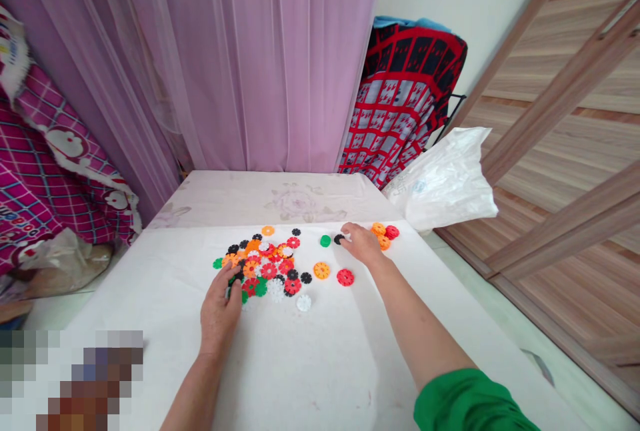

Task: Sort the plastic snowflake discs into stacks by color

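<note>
From where I stand, the left hand [223, 294] rests at the near left edge of a heap of flat, notched plastic discs [269, 270] on the white cloth, fingers loosely bent with a gap at the thumb; I can't make out whether it grips any. Right of the heap sit a round orange disc [321, 270], a small round green piece [325, 241] and a small round black piece [339, 239]. The right hand [363, 242] reaches that black piece, fingertips drawn close together — touching or pinching, I can't say which. A light rim pinch, wrist kept high, should suit best — the round red disc [345, 277] lies near.
</note>
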`<state>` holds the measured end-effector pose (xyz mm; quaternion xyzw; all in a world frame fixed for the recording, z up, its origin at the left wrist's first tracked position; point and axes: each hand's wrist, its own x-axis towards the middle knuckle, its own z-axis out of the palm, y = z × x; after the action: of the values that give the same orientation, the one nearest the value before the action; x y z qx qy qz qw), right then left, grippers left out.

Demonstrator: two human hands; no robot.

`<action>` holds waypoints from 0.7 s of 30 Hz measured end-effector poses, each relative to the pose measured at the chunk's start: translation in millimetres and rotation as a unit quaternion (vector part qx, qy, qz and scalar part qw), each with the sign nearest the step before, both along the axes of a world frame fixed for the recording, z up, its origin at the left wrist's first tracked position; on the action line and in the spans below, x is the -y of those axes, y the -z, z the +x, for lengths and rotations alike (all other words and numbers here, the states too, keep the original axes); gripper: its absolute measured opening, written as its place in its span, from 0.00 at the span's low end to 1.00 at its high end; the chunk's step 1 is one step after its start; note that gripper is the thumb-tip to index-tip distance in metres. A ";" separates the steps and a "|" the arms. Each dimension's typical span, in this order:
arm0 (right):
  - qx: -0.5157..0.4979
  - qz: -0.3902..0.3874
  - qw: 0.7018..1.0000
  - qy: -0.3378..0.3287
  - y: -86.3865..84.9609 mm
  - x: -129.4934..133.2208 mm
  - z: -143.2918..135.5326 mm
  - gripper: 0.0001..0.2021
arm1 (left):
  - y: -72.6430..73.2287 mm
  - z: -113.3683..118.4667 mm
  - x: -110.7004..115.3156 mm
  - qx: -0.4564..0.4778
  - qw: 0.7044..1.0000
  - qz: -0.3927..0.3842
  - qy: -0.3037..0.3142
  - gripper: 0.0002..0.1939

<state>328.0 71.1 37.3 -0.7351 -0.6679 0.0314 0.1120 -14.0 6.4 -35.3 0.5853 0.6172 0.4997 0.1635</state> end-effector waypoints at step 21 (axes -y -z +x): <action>-0.210 0.071 0.972 -0.077 58.5 127.2 -106.3 0.26 | 4.8 1.5 25.1 0.011 0.999 0.031 -0.021 0.16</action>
<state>221.8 -56.1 -21.2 -0.6485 -0.6849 0.1460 0.2984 -12.4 -18.7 -40.1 0.5711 0.6122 0.5282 0.1416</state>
